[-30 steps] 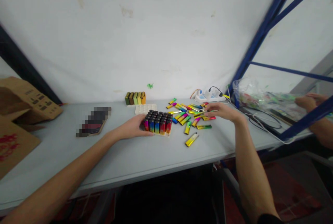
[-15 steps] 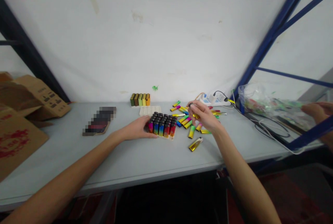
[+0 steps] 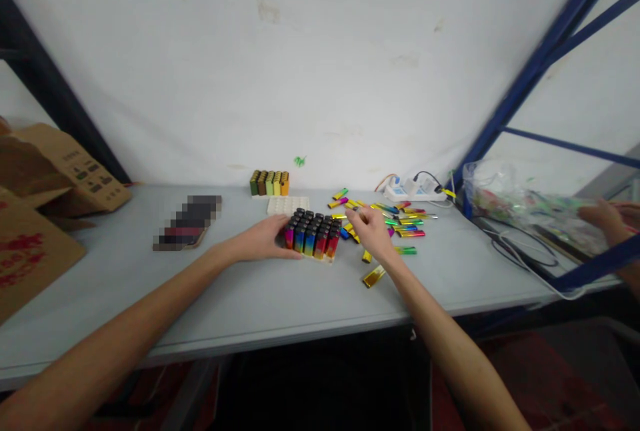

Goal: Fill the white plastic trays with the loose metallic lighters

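Note:
My left hand (image 3: 267, 237) is closed around the left side of a block of upright lighters (image 3: 313, 234) with black tops and rainbow bodies, standing in a pale tray (image 3: 327, 259). Just right of that block, my right hand (image 3: 371, 229) is pinched, its fingertips close to the block's right edge. A lighter appears to be in its fingers, mostly hidden by them. Loose shiny lighters (image 3: 411, 233) lie scattered under and beyond this hand. One gold lighter (image 3: 373, 276) lies apart, nearer the front edge, partly behind my right wrist.
Behind the block are a white holed tray (image 3: 289, 205) and a group of green-to-orange lighters (image 3: 270, 183). A blurred-out dark object (image 3: 189, 223) and cardboard boxes (image 3: 75, 167) stand left. A power strip (image 3: 417, 189), cables and another person's hand (image 3: 603, 217) are right, beyond blue frame bars (image 3: 545, 71).
My right hand has moved left, from over the loose lighters toward the block, and its fingers have turned. My left hand keeps its hold. The view has shifted slightly.

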Demonstrator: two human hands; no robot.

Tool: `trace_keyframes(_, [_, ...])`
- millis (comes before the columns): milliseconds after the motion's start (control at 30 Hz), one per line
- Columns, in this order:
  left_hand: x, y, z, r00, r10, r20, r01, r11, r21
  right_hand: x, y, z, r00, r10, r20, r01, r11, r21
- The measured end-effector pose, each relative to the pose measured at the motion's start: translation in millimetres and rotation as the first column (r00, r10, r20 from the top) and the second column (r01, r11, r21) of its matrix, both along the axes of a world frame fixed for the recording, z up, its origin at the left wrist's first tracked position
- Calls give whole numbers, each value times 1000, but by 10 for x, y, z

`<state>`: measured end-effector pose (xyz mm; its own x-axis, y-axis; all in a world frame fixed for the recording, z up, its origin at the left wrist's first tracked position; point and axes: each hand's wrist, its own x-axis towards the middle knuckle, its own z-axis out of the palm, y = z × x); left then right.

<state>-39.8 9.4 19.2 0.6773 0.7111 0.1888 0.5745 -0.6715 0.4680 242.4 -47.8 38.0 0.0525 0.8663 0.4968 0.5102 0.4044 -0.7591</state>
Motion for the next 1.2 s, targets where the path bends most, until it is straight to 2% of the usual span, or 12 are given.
trace_keyframes(333, [4, 0, 2, 999, -25, 45, 24, 1000, 5, -10, -20, 18, 998, 43, 53, -40, 997, -61])
trace_keyframes(433, [13, -15, 18, 999, -15, 36, 15, 1000, -4, 3, -27, 35, 991, 132, 9, -131, 989, -69])
trace_keyframes(533, [23, -32, 29, 1000, -7, 2, 7, 1000, -3, 26, -77, 134, 962, 271, -21, -272, 958, -89])
trace_keyframes(600, [26, -38, 29, 1000, -8, -7, 8, 1000, 0, 45, -132, 245, 945, 321, 67, -318, 947, -53])
trace_keyframes(733, [24, -40, 24, 1000, -1, -9, 1, 1000, 6, 83, -270, 474, 908, 268, 322, -304, 951, 66])
trace_keyframes(800, [24, -41, 29, 1000, -3, -15, 3, 1000, 2, 93, -333, 535, 875, 312, 370, -335, 942, -2])
trace_keyframes(900, [27, -44, 38, 1000, -11, -27, 11, 1000, -1, 77, -389, 534, 832, 428, 354, -387, 904, -182])
trace_keyframes(967, [29, -45, 38, 1000, -9, -28, 9, 1000, -1, 32, -396, 494, 829, 432, 356, -365, 899, -241])
trace_keyframes(1100, [29, -41, 25, 1000, -3, -16, 3, 1000, 6, -113, -399, 430, 827, 345, 444, -261, 935, -241])
trace_keyframes(1200, [30, -39, 24, 1000, -1, -13, 1, 1000, 2, -180, -433, 452, 818, 298, 492, -187, 947, -263])
